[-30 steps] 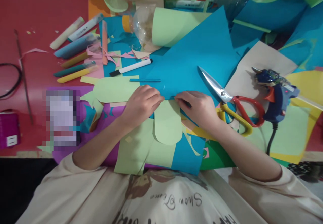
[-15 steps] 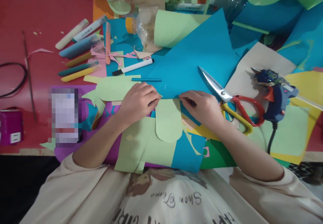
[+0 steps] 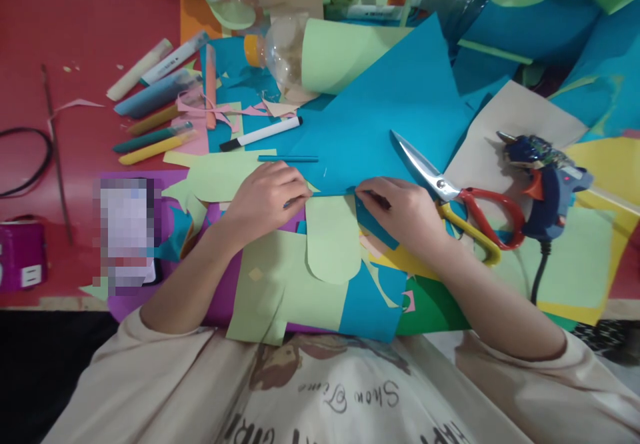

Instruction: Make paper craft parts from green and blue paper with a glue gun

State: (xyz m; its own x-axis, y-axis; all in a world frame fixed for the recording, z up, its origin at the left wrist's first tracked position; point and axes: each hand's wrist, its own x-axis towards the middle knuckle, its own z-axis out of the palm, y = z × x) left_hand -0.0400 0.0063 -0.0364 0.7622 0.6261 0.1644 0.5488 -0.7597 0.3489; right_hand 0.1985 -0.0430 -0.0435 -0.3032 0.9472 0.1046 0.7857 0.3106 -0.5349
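Note:
My left hand (image 3: 270, 194) is closed, its fingertips pinching the near edge of a large blue paper sheet (image 3: 380, 111). Facing it, my right hand (image 3: 403, 214) pinches the same edge farther right. Between the two hands that edge looks narrowly folded or rolled. Just below it lies a light green paper piece (image 3: 333, 241) with a rounded end. A thin blue paper roll (image 3: 290, 159) rests on the sheet beyond my left hand. Beside my right hand lie scissors (image 3: 430, 171) with red and yellow handles, blades together.
A blue glue gun (image 3: 555, 197) lies at the right. Several markers (image 3: 155, 91) and a white pen (image 3: 270, 132) lie at the left, above a phone (image 3: 127, 231). A plastic bottle (image 3: 285, 51) wrapped in green paper lies at the back. Paper scraps cover much of the red table (image 3: 30, 84).
My left hand has shifted slightly left along the blue edge, and more of the folded or rolled strip shows between the hands. My right hand stays nearly in place.

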